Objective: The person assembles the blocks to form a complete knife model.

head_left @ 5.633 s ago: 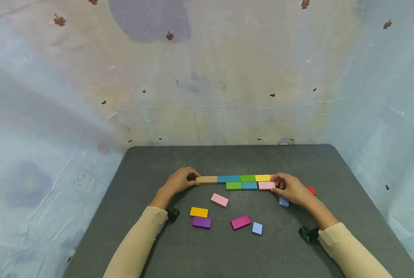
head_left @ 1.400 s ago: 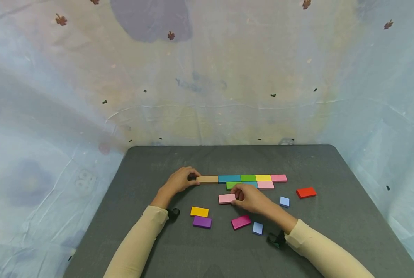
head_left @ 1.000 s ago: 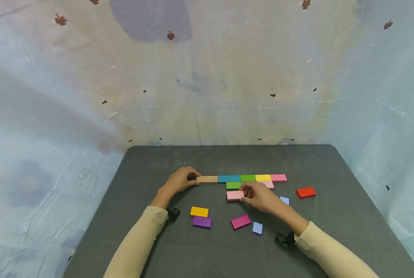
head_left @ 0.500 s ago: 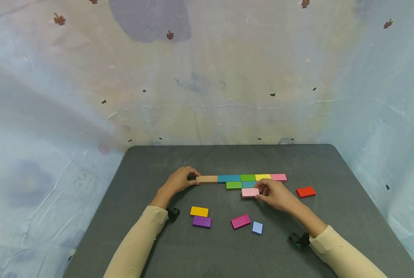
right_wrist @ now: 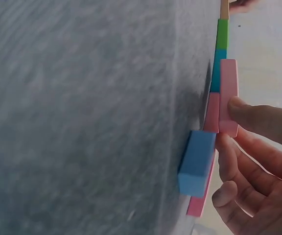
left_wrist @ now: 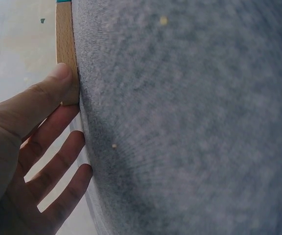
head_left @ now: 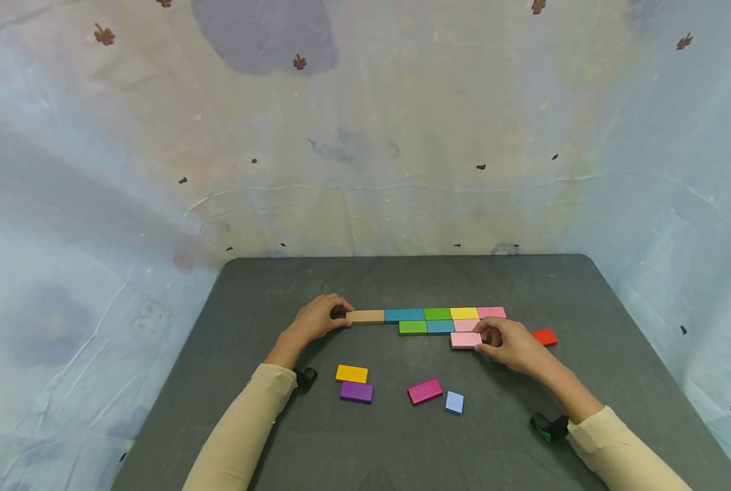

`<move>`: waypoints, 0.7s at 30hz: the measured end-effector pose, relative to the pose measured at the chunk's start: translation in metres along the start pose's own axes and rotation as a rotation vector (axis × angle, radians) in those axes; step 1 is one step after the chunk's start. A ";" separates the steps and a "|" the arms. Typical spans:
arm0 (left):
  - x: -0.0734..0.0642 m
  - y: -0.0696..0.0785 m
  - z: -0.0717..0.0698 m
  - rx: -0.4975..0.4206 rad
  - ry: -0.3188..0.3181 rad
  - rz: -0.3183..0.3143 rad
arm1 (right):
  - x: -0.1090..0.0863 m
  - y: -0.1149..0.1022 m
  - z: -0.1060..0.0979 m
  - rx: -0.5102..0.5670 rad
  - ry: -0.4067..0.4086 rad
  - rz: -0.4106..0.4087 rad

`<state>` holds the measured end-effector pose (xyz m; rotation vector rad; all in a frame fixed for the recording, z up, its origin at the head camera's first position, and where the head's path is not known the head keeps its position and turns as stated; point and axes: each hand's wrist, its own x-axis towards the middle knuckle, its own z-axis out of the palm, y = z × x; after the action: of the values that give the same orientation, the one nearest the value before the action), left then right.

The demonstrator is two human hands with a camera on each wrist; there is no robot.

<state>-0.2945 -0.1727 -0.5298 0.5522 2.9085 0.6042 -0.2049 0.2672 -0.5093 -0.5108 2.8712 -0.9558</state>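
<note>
My left hand (head_left: 315, 320) pinches the left end of a tan wooden block (head_left: 365, 317); in the left wrist view the thumb lies over the block's end (left_wrist: 67, 44). That block starts a back row with teal (head_left: 404, 316), green (head_left: 437, 314), yellow (head_left: 464, 314) and pink (head_left: 491, 312) blocks. In front lies a shorter row: green (head_left: 412, 328), teal (head_left: 440, 327) and pink (head_left: 465, 325). Between thumb and fingers, my right hand (head_left: 514, 346) holds a light pink block (head_left: 466, 340), apparently raised just in front of the short row's pink block.
A light blue block (right_wrist: 198, 161) stands near the right fingers, hidden in the head view. A red block (head_left: 545, 337) lies beyond the right hand. Closer on the dark table (head_left: 390, 450) are orange-yellow (head_left: 351, 373), purple (head_left: 356, 392), magenta (head_left: 425, 391) and light blue (head_left: 454, 402) blocks.
My right hand has left the short row's right end, taken hold of the loose light pink block and carried it rightward along that row. My left hand stays on the tan block.
</note>
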 end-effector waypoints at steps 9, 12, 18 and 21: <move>0.000 0.000 0.000 -0.005 -0.005 0.002 | -0.003 0.010 -0.003 0.002 -0.004 0.023; 0.000 0.000 0.000 -0.004 -0.006 0.000 | -0.004 0.013 -0.003 -0.003 -0.004 0.033; 0.000 0.001 0.000 -0.010 -0.008 -0.006 | -0.003 0.020 -0.002 0.002 -0.011 0.033; 0.000 0.001 -0.001 -0.011 -0.008 -0.006 | -0.002 0.022 0.000 0.009 -0.003 0.037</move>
<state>-0.2943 -0.1722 -0.5290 0.5428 2.8964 0.6161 -0.2090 0.2847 -0.5221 -0.4565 2.8617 -0.9609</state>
